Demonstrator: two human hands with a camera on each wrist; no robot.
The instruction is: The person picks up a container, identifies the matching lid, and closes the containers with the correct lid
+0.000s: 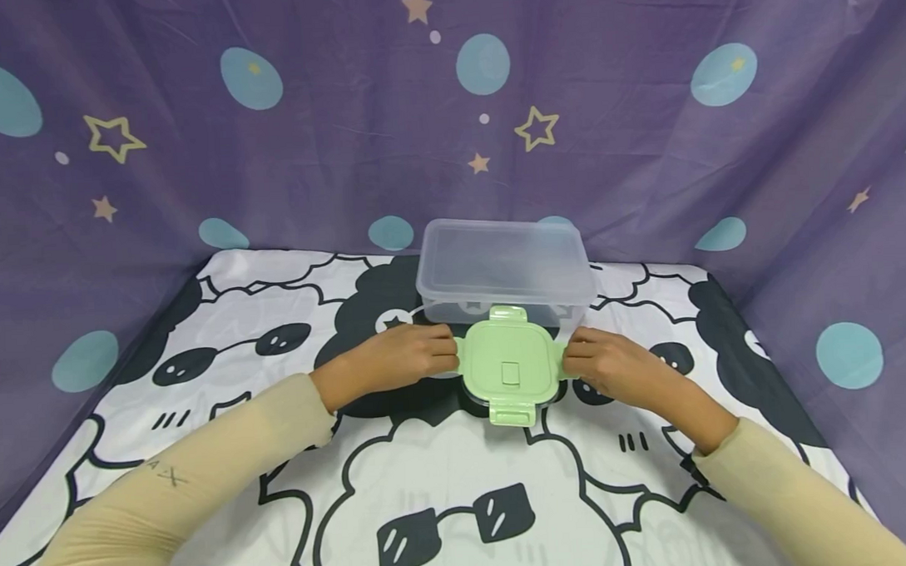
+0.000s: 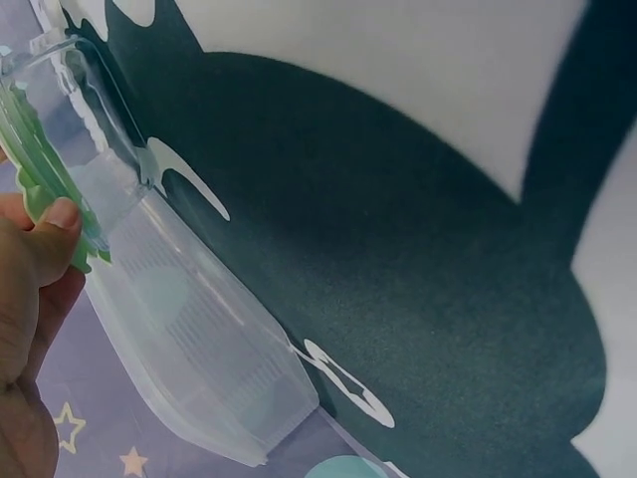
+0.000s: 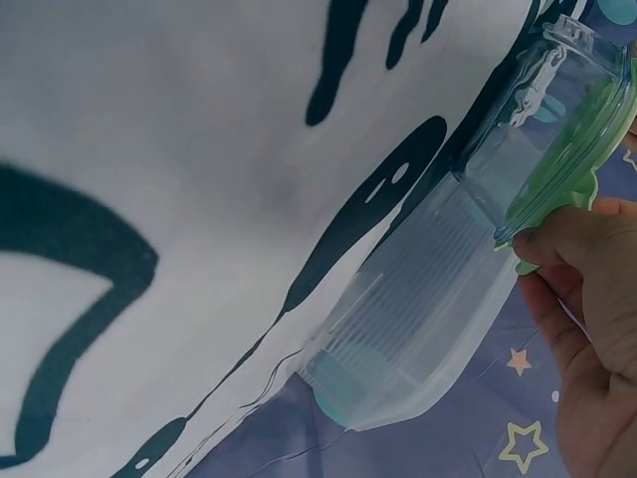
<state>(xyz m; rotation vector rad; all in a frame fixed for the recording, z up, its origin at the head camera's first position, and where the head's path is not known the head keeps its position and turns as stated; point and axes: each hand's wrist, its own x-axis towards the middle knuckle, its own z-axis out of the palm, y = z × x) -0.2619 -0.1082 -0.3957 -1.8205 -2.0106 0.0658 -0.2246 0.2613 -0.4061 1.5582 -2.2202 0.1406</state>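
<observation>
A light green snap lid (image 1: 511,363) with a flap on each side covers a small clear food container (image 2: 105,124) in the middle of the table. My left hand (image 1: 414,353) pinches the lid's left flap, thumb on its edge in the left wrist view. On the opposite side, my right hand (image 1: 613,365) pinches the right flap between thumb and fingers (image 3: 567,239). The front flap (image 1: 512,413) and back flap (image 1: 508,313) stick outward. Through the container's clear wall, a pale wavy shape (image 3: 540,88) shows in the right wrist view.
Directly behind the container stands a larger translucent plastic box (image 1: 505,264), close to the back edge. A white cloth (image 1: 459,466) with black cartoon drawings covers the table. Purple star-patterned curtains (image 1: 357,111) enclose the back and both sides.
</observation>
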